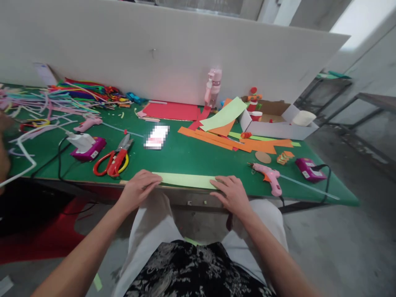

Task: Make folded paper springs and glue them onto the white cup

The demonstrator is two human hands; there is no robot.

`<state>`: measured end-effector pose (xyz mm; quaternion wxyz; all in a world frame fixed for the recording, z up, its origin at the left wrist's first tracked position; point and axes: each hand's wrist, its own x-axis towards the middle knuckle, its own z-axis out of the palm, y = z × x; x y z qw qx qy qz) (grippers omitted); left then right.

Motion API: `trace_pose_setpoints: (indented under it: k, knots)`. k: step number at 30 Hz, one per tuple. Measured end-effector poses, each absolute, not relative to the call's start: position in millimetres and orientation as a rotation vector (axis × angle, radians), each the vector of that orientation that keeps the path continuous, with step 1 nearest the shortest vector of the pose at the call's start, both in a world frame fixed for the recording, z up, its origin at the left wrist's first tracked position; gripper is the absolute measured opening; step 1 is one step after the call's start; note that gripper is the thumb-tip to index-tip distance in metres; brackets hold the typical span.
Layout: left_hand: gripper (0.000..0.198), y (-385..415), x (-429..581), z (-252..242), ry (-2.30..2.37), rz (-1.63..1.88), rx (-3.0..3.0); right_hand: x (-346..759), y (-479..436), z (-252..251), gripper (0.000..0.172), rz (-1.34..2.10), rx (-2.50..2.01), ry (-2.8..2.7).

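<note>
A pale green strip of paper [188, 180] lies along the front edge of the green table, looking folded lengthwise. My left hand [140, 187] is closed on its left end, fingers together. At the right end, my right hand [232, 194] grips the strip, fingertips on top and thumb lower at the near edge. Red-handled scissors [114, 159] rest left of my left hand. A pink glue gun [269, 176] with a glue stick in its back lies to the right of my right hand.
Orange paper strips [210, 138] and a light green sheet [225, 114] lie behind. Farther back stand a pink bottle [213, 88] and a white box [278, 128]. Purple power sockets [311, 170] with cables sit at both sides. Pipe cleaners [89, 93] are heaped at left, near another person's arm.
</note>
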<state>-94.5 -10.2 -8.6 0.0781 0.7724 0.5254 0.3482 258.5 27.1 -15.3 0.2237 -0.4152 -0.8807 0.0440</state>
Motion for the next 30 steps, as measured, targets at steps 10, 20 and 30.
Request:
trace_pose_setpoints:
  k: [10, 20, 30]
  knots:
    - [0.037, -2.3, -89.7, 0.1, 1.743, 0.893, 2.125, 268.9, 47.2, -7.4, 0.021, 0.422, -1.340, -2.220]
    - [0.039, 6.7, -113.9, -19.6, 1.630, 0.862, 2.255, 279.3, 39.5, 0.4, 0.009, 0.530, -1.479, -2.064]
    - [0.049, 13.1, -113.0, -5.2, 1.801, 0.665, 2.138, 279.3, 37.4, 2.5, 0.019, 0.539, -1.670, -1.973]
